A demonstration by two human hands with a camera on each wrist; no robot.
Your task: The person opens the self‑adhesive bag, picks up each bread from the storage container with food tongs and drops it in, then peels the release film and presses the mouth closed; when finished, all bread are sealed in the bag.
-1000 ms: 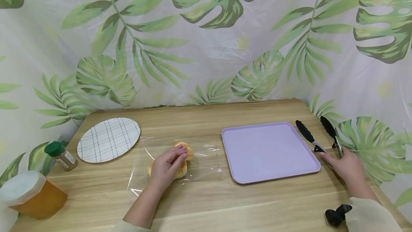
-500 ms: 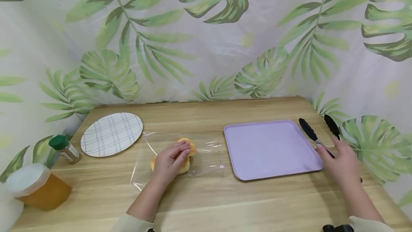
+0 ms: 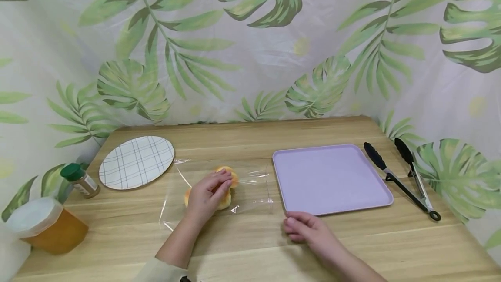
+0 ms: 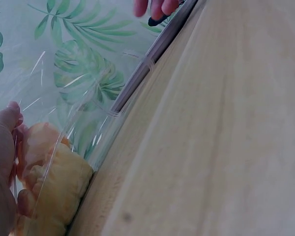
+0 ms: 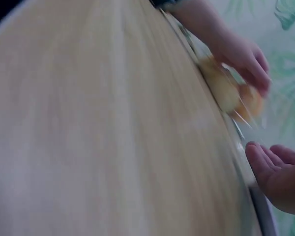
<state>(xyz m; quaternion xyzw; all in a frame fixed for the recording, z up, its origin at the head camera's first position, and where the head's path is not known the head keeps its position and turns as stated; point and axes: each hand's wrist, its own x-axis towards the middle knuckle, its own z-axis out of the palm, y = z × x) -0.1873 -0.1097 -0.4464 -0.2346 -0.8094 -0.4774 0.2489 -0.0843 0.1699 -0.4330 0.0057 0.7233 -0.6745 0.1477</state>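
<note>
My left hand [image 3: 206, 194] is over golden bread rolls [image 3: 225, 203] near the middle of the table. In the left wrist view its thumb and fingertips pinch the clear plastic bag [image 4: 54, 147] around the bread [image 4: 66, 179]; some fingers show through the film. My right hand [image 3: 309, 232] hovers by the near left corner of a lilac tray [image 3: 332, 182], fingers loosely bent and holding nothing. The right wrist view shows this hand [image 5: 280, 179] with a gap between thumb and fingers. Black-tipped tongs [image 3: 407, 193] lie spread apart right of the tray.
A white checked oval plate [image 3: 137, 162] lies at the back left. Left of it stand a green-capped spice jar [image 3: 82, 181] and an orange tub with a pale lid [image 3: 55, 232]. A leaf-patterned cloth [image 3: 250, 55] hangs behind the wooden table [image 3: 242, 256].
My right hand has let go of the tongs at the right and moved left to the tray's near left corner. The tongs stay on the table. My left hand stays over the bread.
</note>
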